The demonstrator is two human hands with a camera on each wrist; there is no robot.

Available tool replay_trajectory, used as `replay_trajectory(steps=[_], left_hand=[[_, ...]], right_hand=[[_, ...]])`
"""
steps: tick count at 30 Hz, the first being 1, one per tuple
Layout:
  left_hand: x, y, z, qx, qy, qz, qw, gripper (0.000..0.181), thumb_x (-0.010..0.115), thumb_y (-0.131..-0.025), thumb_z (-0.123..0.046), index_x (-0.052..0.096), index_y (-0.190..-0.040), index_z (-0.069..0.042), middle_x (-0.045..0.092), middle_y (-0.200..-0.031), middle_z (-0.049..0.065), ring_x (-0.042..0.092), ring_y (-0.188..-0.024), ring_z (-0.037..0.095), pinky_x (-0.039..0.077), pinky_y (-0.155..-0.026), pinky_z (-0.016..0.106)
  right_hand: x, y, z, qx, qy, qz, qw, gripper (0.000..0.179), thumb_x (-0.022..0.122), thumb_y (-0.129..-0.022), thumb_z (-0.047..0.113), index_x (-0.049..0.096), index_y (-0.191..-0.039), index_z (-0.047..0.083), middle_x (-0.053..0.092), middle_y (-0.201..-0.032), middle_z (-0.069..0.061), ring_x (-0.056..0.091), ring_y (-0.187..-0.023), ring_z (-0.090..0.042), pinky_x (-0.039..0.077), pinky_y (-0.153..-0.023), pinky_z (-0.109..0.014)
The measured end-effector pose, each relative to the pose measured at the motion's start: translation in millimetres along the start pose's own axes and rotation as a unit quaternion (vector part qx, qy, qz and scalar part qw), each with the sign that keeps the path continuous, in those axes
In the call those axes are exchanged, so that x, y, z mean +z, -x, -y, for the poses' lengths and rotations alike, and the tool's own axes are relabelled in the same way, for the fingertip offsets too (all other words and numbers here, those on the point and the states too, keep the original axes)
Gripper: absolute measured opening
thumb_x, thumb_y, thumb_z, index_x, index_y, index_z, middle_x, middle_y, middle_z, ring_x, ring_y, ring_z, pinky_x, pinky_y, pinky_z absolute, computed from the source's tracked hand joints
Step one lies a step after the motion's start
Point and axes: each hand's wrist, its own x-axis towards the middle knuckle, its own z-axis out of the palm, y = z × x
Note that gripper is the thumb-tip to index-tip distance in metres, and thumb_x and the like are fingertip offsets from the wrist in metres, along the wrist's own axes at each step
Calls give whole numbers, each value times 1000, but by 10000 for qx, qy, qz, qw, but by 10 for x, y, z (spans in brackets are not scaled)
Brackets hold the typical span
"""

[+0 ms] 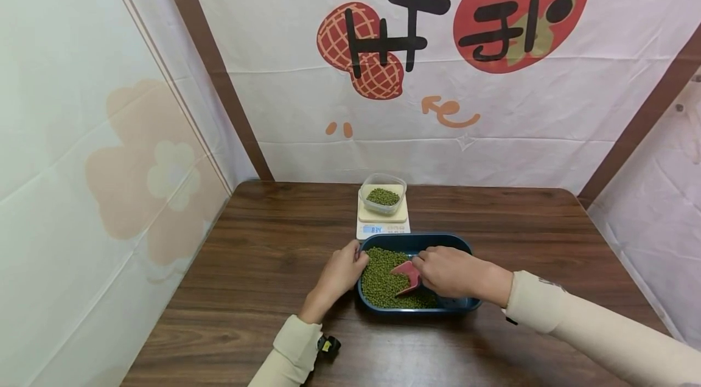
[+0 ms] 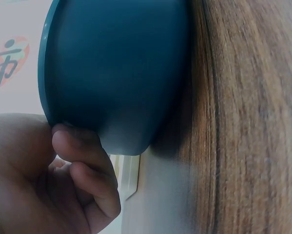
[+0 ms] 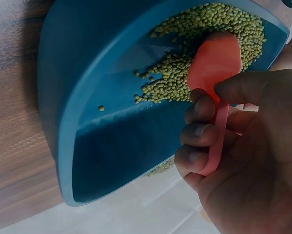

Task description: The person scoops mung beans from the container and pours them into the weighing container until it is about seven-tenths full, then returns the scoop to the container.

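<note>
A blue oblong basin (image 1: 416,310) stands on the table, with green mung beans (image 1: 379,277) heaped toward its left side. My left hand (image 1: 339,271) grips the basin's left rim; in the left wrist view its fingers (image 2: 89,180) curl at the rim against the outer wall. In my right hand (image 1: 451,271) is a pink scoop (image 1: 409,274), its blade down among the beans. The right wrist view shows fingers and thumb wrapped round the scoop's handle (image 3: 217,141). Bare blue floor shows on the basin's right side, with a few loose beans.
Behind the basin, a white kitchen scale (image 1: 383,229) with a lit display carries a clear plastic container (image 1: 383,209) of mung beans (image 1: 382,196). The brown wooden table (image 1: 263,289) meets a printed cloth backdrop (image 1: 306,156) at its far edge.
</note>
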Motion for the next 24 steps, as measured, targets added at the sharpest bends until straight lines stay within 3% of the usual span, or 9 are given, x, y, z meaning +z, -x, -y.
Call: replay_trajectory(steps=[8, 12, 19, 24], left_hand=[[7, -14, 6, -40, -8, -25, 10000, 21, 51, -107, -20, 49, -88, -12, 46, -65, -2, 48, -48, 13, 39, -48, 28], [11, -13, 5, -23, 0, -21, 10000, 21, 51, -107, -20, 49, -87, -12, 46, -65, -2, 48, -48, 13, 39, -47, 28], [15, -15, 4, -57, -37, -48, 10000, 21, 51, -106, -21, 48, -87, -13, 47, -65, -2, 48, -48, 13, 39, -48, 29], [18, -20, 13, -45, -104, -52, 9999, 22, 51, -106, -21, 48, -87, -13, 46, -65, -2, 47, -49, 13, 38, -48, 28]], right_hand=[[-14, -56, 29, 45, -194, 129, 9997, 25, 65, -104, 19, 70, -123, 4, 73, -99, -5, 71, -90, -17, 60, -81, -33], [-22, -84, 50, -43, -37, 118, 9999, 25, 66, -104, 21, 70, -123, 5, 74, -101, -5, 72, -92, -18, 61, -83, -33], [-32, -146, 93, -147, -49, 61, 9999, 16, 67, -104, 19, 70, -114, 7, 73, -96, -3, 72, -88, -16, 60, -79, -32], [-16, -210, 130, -108, -154, 257, 9995, 17, 65, -105, 19, 70, -116, 7, 68, -86, 1, 65, -77, -12, 56, -71, -28]])
